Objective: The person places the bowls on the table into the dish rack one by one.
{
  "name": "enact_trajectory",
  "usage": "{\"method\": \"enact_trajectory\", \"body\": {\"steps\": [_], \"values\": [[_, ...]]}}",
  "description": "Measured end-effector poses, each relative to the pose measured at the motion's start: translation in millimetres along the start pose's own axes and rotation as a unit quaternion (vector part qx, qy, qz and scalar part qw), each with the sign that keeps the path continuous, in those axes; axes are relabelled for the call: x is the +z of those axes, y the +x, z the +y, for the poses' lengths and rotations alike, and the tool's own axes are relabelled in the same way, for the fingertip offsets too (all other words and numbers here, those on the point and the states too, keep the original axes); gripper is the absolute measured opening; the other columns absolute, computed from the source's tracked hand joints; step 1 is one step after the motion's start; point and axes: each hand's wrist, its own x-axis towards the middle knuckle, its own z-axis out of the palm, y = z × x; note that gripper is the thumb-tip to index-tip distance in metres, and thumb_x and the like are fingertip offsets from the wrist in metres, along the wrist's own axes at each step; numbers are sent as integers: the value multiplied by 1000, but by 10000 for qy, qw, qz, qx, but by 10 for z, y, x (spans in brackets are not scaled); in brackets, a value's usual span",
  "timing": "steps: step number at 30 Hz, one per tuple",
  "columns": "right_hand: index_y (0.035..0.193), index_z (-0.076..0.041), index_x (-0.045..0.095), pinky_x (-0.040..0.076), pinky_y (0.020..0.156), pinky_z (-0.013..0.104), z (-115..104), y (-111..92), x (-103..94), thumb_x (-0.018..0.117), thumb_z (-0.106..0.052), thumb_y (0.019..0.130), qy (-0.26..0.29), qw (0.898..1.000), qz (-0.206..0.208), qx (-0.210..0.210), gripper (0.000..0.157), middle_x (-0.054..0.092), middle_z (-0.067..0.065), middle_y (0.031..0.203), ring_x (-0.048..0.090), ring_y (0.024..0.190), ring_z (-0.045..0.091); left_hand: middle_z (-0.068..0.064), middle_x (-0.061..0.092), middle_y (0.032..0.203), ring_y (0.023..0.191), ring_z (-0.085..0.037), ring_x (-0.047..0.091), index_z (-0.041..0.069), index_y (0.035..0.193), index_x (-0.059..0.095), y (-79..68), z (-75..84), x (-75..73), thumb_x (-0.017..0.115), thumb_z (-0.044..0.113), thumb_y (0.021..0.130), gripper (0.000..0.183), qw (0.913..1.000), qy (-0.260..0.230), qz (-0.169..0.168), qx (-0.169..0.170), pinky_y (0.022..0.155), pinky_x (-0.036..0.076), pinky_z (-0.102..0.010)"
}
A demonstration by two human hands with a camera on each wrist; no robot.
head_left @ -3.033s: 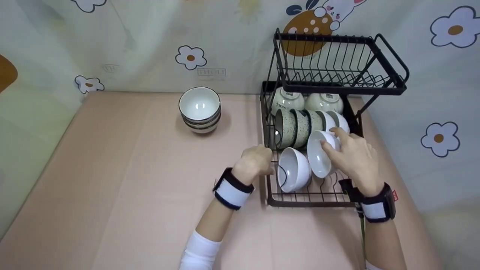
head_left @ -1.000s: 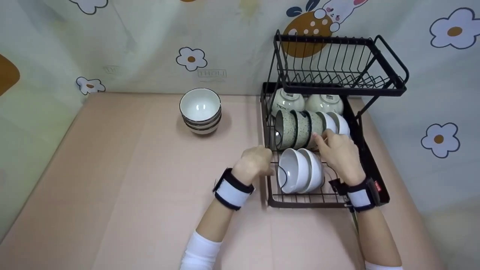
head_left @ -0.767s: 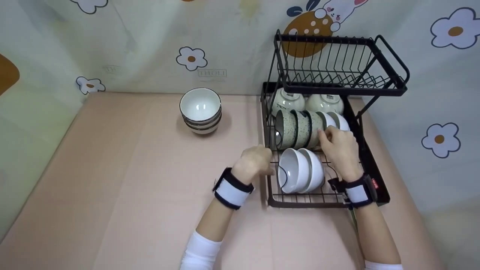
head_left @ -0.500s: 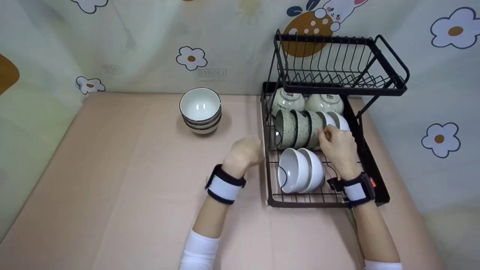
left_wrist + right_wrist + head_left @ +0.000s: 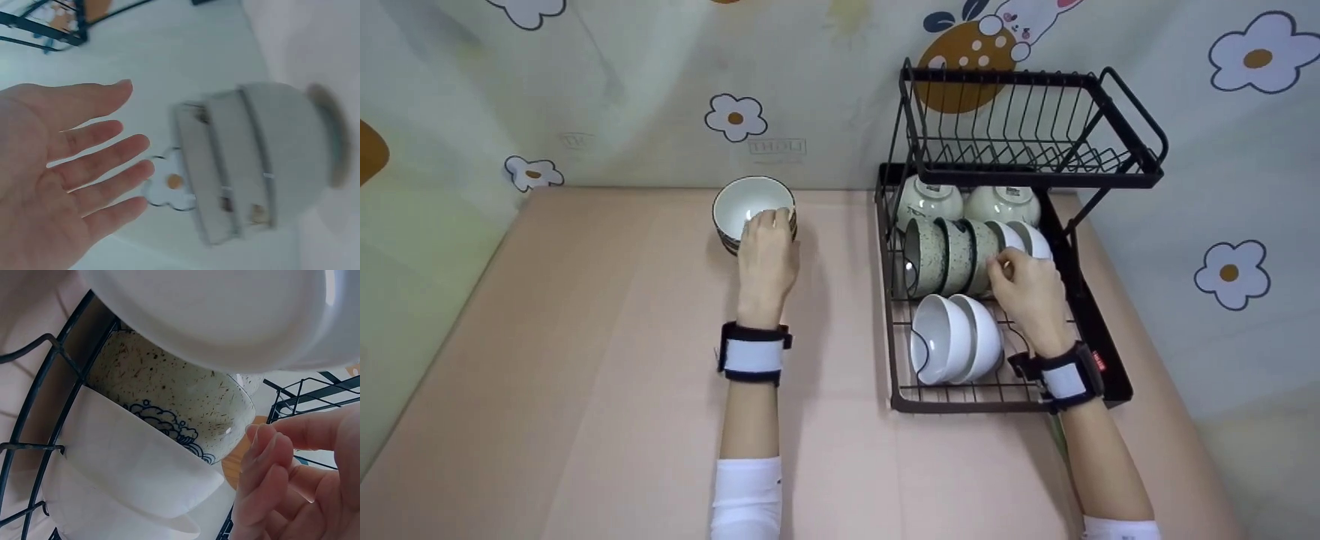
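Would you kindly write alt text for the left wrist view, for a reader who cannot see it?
An open left hand, palm showing, is held out toward a blurred stack of bowls, seen sideways. Behind them is a pale backdrop with a printed flower; part of a dark rack shows at top left.

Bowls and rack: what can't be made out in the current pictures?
Head: lower right part of the bowl stack, hidden by the left hand.
Left wrist: the stack's painted markings, smeared by blur.
Head: red label on the rack, too small to read.
Right wrist: nearest white bowl, cut off by the top edge.
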Motion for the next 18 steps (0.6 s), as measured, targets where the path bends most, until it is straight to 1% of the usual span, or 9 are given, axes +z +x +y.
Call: {"method": "enact_trajectory", "body": {"steps": [4,7,10,14,16,18], "values": [[83,-4,69,43,49,36,-2,-2,7,57,-21,91,22,10000,-41,5,23,63,9,63,58,56,28,-25,63,118,115,-39,58,-5,122,54,16,-140,109,72,12,82,46,9993,54,-276,-232,110,35,-57],[83,-4,69,41,48,33,-2,-2,7,57,-21,91,29,10000,-84,9,22,62,9,62,57,56,27,-24,67,113,109,-39,62,-3,123,55,20,-201,179,72,13,82,48,9987,133,-350,-337,110,32,-60],[82,-4,69,41,48,32,-1,3,5,58,-21,91,18,10000,-81,29,22,63,9,62,58,57,27,-22,71,101,99,-38,67,-1,113,61,23,-232,216,72,15,82,37,9982,295,-374,-359,111,29,-61],[83,-4,69,43,49,35,1,8,0,58,-21,91,12,9999,-111,94,22,66,10,66,60,58,28,-20,72,87,88,-38,69,-1,93,67,27,-260,224,67,5,83,12,9976,452,-376,-379,113,28,-60],[84,-4,69,44,50,36,1,10,-2,58,-21,91,12,9999,-117,99,22,66,11,67,60,58,28,-21,72,85,86,-39,69,-1,91,68,32,-277,225,65,-1,81,10,9978,397,-331,-405,113,27,-59],[85,-3,69,44,50,35,2,12,-3,58,-21,91,24,9999,-111,75,22,66,11,66,59,58,27,-21,72,84,85,-39,69,-1,91,69,36,-299,227,65,-5,78,14,9981,355,-282,-412,114,28,-58]]}}
